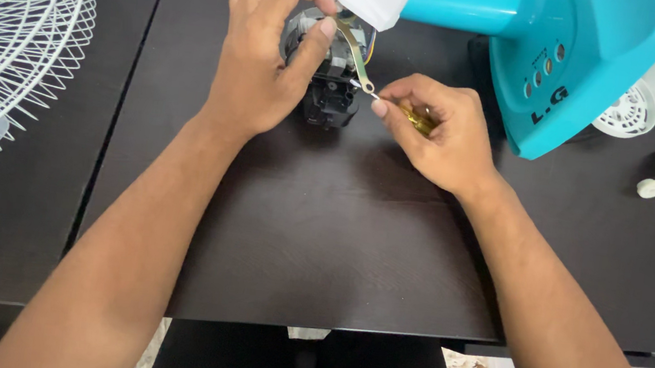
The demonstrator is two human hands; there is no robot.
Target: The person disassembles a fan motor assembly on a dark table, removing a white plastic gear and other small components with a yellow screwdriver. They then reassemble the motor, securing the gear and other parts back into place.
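Upper right, a turquoise fan base (579,65) bears dark lettering. Left hand (264,53) grips the fan motor (330,86); right hand (432,130) pinches a yellow-handled screwdriver (417,120).

Wire guard (6,49) left of motor (327,77); fan base (571,64) right.

One head cam, looking steeply down & fwd, close over dark table (321,241); forearms enter from bottom edge

One label seen: dark lettering (549,106) printed on the turquoise fan base (604,67), upper right, below a row of round buttons (545,67)
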